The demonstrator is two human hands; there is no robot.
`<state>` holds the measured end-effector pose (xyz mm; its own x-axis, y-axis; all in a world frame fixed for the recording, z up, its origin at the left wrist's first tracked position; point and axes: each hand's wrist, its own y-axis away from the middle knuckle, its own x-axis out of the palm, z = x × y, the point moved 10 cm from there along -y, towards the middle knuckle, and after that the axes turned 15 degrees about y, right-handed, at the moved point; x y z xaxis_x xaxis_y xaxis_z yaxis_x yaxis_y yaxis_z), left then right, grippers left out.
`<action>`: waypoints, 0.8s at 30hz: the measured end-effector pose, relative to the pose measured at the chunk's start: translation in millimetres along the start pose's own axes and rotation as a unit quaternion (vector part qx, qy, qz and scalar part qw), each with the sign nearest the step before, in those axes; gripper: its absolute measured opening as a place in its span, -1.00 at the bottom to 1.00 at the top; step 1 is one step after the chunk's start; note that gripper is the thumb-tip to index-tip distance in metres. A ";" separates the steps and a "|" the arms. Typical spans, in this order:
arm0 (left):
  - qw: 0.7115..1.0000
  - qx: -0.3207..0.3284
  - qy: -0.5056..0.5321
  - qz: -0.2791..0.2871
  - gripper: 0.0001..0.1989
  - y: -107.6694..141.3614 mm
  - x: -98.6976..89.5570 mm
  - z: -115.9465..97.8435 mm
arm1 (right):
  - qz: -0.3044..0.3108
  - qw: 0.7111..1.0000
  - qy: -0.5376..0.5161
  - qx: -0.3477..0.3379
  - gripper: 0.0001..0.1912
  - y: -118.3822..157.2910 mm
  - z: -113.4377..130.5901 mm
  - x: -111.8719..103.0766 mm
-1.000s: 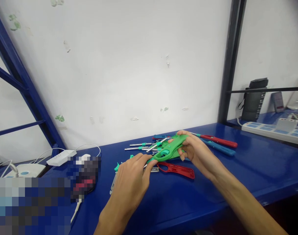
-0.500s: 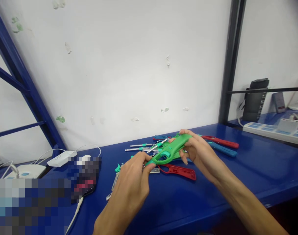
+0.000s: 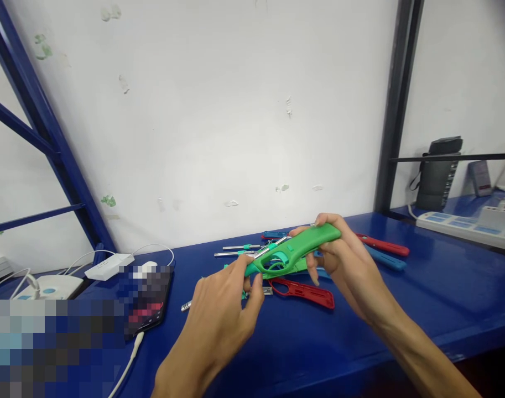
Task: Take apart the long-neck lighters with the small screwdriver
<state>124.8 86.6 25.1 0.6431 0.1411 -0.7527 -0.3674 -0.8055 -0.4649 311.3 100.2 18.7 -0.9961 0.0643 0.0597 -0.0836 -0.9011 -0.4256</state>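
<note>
A green long-nosed lighter (image 3: pixel 306 243) is raised above the blue table, its handle tilted up to the right. My right hand (image 3: pixel 343 254) grips the handle end, with fingers behind and beneath it. At the front, by the trigger opening, my left hand (image 3: pixel 225 309) has its fingers on the lighter while the thumb stands off a little. A metal tube tip (image 3: pixel 186 305) shows left of my left hand; most of that tube is hidden. Just below lies a red lighter shell half (image 3: pixel 308 292). Behind are several metal lighter tubes (image 3: pixel 235 247) with teal pieces, partly covered by my hands.
Blue shell parts (image 3: pixel 387 258) and a red one (image 3: pixel 385 245) rest right of my right hand. Left on the table (image 3: pixel 277 354) are a phone (image 3: pixel 163 301) with a white cable (image 3: pixel 130 359) and a white adapter (image 3: pixel 110 266). A power strip (image 3: pixel 463 225) sits far right.
The lighter has shifted slightly right and its front end has swung, the tube tip rising. My left thumb has come away from the lighter's front. The camera view has shifted a little.
</note>
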 end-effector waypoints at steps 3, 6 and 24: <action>1.000 -0.002 0.013 0.002 -0.78 0.0 -0.1 -1.9 | 0.003 1.000 0.005 -0.018 -0.82 2.8 5.9 0.4; 1.000 -0.017 0.024 0.003 -0.77 1.9 -1.8 0.3 | 0.008 0.999 0.005 -0.040 -0.84 5.7 11.3 1.4; 0.915 -0.214 0.333 0.080 -0.49 30.3 17.6 44.9 | 0.072 0.986 0.008 -0.147 -0.81 20.0 24.0 11.6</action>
<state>94.8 90.5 -23.2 0.9234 -0.2647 -0.2780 -0.2866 -0.9572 -0.0408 298.7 72.7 32.5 -0.9983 -0.0467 -0.0343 0.0576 -0.7383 -0.6720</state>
